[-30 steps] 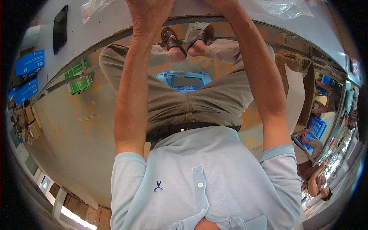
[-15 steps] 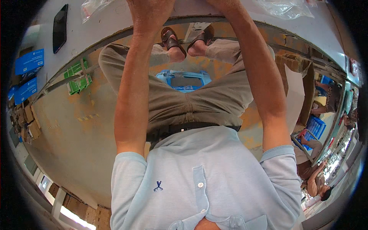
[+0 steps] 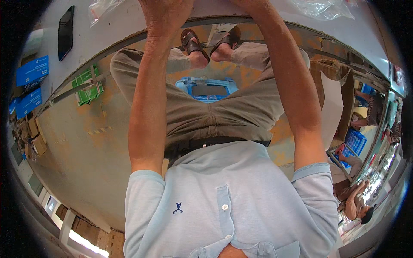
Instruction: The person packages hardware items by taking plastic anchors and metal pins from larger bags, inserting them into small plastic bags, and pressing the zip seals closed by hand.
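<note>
My left hand [image 3: 167,12] is over the table [image 3: 120,21] at the upper edge of the head view. Only its wrist and the back of it show, and the fingers lie beyond the picture. Likewise cut off is my right hand [image 3: 253,5], a little apart from the left. Whatever either hand holds is out of sight. Nearest to the right hand lies a clear plastic bag [image 3: 323,9] on the tabletop. Another clear plastic bag [image 3: 101,10] is left of my left hand, and beyond it rests a black phone [image 3: 66,33].
Blue boxes [image 3: 32,71] are stacked at the far left. A green package [image 3: 88,87] sits below the table edge. Between my legs is a blue plastic stool [image 3: 185,84]. An open cardboard box [image 3: 346,101] stands to my right, with a person [image 3: 359,202] farther off.
My left hand has shifted slightly left, and the right hand barely moves. The view has tilted a touch; the phone and bags stay where they are on the table.
</note>
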{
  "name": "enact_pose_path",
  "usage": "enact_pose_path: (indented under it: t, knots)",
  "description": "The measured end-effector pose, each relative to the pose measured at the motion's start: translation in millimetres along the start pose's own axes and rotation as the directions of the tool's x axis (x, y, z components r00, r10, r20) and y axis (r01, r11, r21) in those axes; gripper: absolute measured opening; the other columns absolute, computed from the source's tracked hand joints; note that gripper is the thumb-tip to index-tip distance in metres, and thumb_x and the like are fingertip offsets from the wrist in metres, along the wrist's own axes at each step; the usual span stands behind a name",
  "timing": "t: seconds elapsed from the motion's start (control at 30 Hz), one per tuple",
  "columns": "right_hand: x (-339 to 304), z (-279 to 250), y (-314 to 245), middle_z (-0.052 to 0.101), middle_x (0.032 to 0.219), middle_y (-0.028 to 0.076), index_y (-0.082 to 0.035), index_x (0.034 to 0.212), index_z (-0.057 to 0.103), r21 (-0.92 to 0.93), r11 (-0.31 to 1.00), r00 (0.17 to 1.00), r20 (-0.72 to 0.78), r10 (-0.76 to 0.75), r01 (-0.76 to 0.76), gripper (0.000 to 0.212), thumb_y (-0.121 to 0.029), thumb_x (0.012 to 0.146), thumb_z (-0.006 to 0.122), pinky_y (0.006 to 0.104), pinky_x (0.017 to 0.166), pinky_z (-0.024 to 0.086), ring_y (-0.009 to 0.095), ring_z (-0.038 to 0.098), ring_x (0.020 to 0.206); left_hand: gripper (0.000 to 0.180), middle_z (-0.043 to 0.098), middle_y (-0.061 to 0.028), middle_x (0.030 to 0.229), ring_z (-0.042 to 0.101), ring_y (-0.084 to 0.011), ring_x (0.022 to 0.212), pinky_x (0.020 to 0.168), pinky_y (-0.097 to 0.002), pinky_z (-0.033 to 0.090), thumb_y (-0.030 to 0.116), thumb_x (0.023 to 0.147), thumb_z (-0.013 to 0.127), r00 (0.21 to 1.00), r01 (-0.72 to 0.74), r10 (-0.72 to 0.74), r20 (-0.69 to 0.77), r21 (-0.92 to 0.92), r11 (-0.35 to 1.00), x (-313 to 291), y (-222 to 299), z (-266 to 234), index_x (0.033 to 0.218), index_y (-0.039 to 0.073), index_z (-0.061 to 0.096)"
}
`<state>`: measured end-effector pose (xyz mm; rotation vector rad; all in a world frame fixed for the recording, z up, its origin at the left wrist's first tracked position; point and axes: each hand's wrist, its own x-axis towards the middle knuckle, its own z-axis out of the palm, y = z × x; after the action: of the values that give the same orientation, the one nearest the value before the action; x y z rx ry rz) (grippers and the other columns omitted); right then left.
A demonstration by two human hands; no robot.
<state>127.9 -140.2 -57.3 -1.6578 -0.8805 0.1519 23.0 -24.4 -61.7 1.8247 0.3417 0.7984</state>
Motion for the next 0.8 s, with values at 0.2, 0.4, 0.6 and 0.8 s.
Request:
enact_pose_path:
  t: [0.2,0.4,0.6,0.8]
  knots:
    - [-1.8,-0.3,-4.9,0.072,0.084,0.011,0.005,0.100,0.072,-0.022,1.000,1.000,-0.001,-0.005,0.005,0.020,-0.010,0.090,0.062,0.0306,0.066,0.055,0.015,0.067,0.071,0.008,0.068,0.0005,0.078,0.059,-0.0064,0.070,0.065,-0.0239,0.048,0.006,0.095,0.068,1.000,-0.028,0.028,-0.003,0.055,0.998,0.0,-1.7,-0.7,0.095,0.000,0.073]
    - [-1.8,0.5,-6.7,0.071,0.083,0.010,0.005,0.100,0.071,0.008,0.999,0.999,0.002,0.037,-0.037,0.020,-0.011,0.090,0.063,0.0305,0.066,0.054,0.015,0.066,0.070,0.009,0.068,0.0006,0.077,0.058,-0.0061,0.070,0.064,-0.0245,0.047,0.007,0.096,0.068,1.000,-0.011,0.011,-0.005,0.026,1.000,0.1,2.3,-0.2,0.094,0.000,0.073]
    - [-0.7,-1.3,0.4,0.071,0.082,0.008,0.005,0.099,0.071,-0.025,1.000,1.000,0.007,-0.018,0.019,0.019,-0.010,0.090,0.062,0.0298,0.065,0.054,0.013,0.065,0.070,0.009,0.067,0.0003,0.077,0.058,-0.0064,0.070,0.064,-0.0244,0.047,0.008,0.096,0.069,1.000,-0.003,0.003,0.009,0.028,1.000,0.9,3.3,0.0,0.094,-0.001,0.072]
    - [-1.8,-0.2,-6.9,0.071,0.083,0.009,0.005,0.099,0.072,0.000,0.999,0.999,0.029,0.044,-0.045,0.019,-0.009,0.090,0.062,0.0301,0.066,0.054,0.014,0.066,0.071,0.009,0.067,0.0005,0.077,0.059,-0.0063,0.071,0.064,-0.0240,0.047,0.007,0.095,0.069,1.000,0.006,-0.006,0.001,0.010,1.000,-0.7,2.7,-2.1,0.093,-0.001,0.072]
